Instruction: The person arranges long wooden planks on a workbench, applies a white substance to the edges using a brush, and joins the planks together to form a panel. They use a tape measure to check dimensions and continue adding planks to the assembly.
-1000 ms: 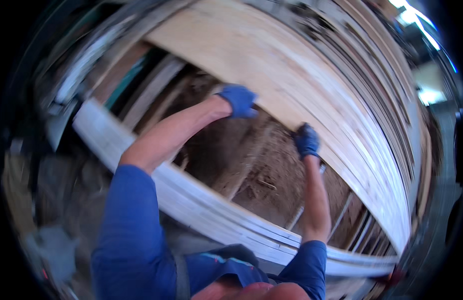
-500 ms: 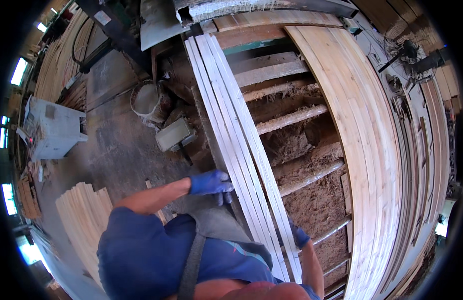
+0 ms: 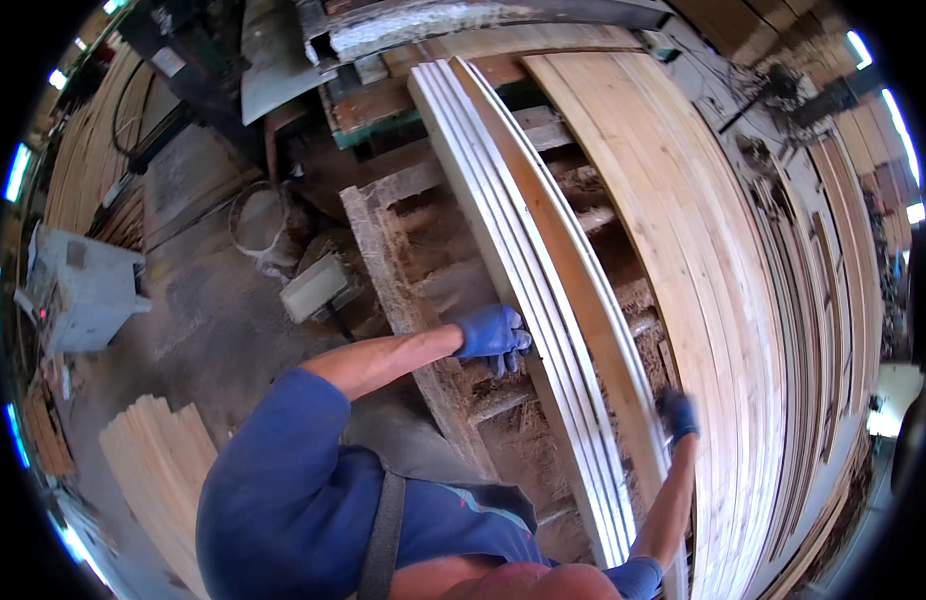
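Several long boards (image 3: 531, 250) with white edges stand on edge, side by side. One board (image 3: 573, 270) leans away from them on the right, its bare wood face showing. My left hand (image 3: 493, 335), in a blue glove, touches the left side of the stacked boards with curled fingers; its palm is hidden. Against the outer side of the leaning board is my right hand (image 3: 678, 412), also blue-gloved; motion smears its fingers. Beneath the boards lies a rack (image 3: 388, 270) with crossbars, caked in sawdust-like debris.
Flat bare boards (image 3: 673, 220) lie side by side to the right. A bucket (image 3: 258, 220) and a pale block-shaped object (image 3: 318, 288) stand left of the rack. Farther left are a grey box-shaped unit (image 3: 83, 285) and a wood stack (image 3: 153, 450). A coated beam (image 3: 483, 30) crosses the far end.
The white-edged boards have moved right across the rack, uncovering its left rail. One board has parted from the others and tilts. Both my hands have moved right and farther from me.
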The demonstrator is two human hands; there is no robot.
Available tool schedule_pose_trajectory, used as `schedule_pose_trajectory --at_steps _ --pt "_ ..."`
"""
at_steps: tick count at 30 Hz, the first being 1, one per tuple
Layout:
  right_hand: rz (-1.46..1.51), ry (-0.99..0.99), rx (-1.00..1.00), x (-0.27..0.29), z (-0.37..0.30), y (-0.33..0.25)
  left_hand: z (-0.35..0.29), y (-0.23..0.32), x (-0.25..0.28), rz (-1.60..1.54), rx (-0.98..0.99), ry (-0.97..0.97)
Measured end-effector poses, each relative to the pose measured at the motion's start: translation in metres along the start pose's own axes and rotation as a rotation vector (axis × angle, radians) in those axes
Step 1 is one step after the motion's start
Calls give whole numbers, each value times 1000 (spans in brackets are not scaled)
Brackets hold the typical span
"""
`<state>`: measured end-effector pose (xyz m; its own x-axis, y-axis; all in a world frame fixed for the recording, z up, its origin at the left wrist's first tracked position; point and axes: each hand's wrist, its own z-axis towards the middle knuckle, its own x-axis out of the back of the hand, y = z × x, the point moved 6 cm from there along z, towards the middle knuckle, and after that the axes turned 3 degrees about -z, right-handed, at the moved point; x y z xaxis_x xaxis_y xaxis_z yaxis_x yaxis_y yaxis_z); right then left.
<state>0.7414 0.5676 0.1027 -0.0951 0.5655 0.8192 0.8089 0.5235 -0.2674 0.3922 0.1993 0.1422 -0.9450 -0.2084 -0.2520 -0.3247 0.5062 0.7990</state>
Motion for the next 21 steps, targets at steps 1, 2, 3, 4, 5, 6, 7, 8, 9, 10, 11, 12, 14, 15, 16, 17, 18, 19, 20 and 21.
schedule_pose_trajectory --at_steps 1,2,3,4,5,6,7,8,9,10,11,12,14,15,16,17,18,19,20,21 --pt "817 191 118 48 -15 -34 -11 14 1 21 -28 64" --pt "776 135 -73 82 -54 -122 -22 8 11 41 -62 165" --pt "821 46 25 82 -92 -146 -20 16 10 108 -113 175" --pt "864 -45 104 70 -125 -158 -16 20 3 167 -154 170" --pt "838 -148 63 44 -153 -175 -12 26 3 240 -143 182" --pt "816 -261 26 14 -182 -196 -9 17 0 -2 -123 162" --pt "885 -356 4 -25 -206 -208 -3 13 4 -26 -88 174" --pt "956 -451 -17 -66 -226 -212 3 6 4 -52 -49 186" --pt "1030 -526 -97 -100 -238 -210 7 2 6 -31 -76 196" --pt "1103 -604 -173 -132 -249 -205 10 -2 6 -13 -105 210" --pt "1364 -460 -270 -153 -248 -194 10 -1 5 19 -104 205" --pt "1619 -304 -362 -177 -249 -184 9 -4 8 35 -90 211" --pt "1953 -35 -494 -201 -247 -166 13 -19 17 65 -63 213" --pt "2030 87 -481 -208 -240 -160 15 -28 21 42 -49 194" --pt "2098 226 -474 -210 -235 -154 6 -29 20 -152 3 175" --pt "2188 279 -435 -202 -233 -160 0 -37 27 -172 59 236" --pt "2284 357 -396 -198 -229 -166 -11 -28 29 -219 241 219" --pt "2280 479 -364 -198 -224 -166 -4 -34 37 -337 225 261" --pt "2305 601 -323 -194 -220 -170 6 -42 49 -450 213 317" --pt "2350 638 -286 -190 -212 -174 24 -43 59 -594 74 278"
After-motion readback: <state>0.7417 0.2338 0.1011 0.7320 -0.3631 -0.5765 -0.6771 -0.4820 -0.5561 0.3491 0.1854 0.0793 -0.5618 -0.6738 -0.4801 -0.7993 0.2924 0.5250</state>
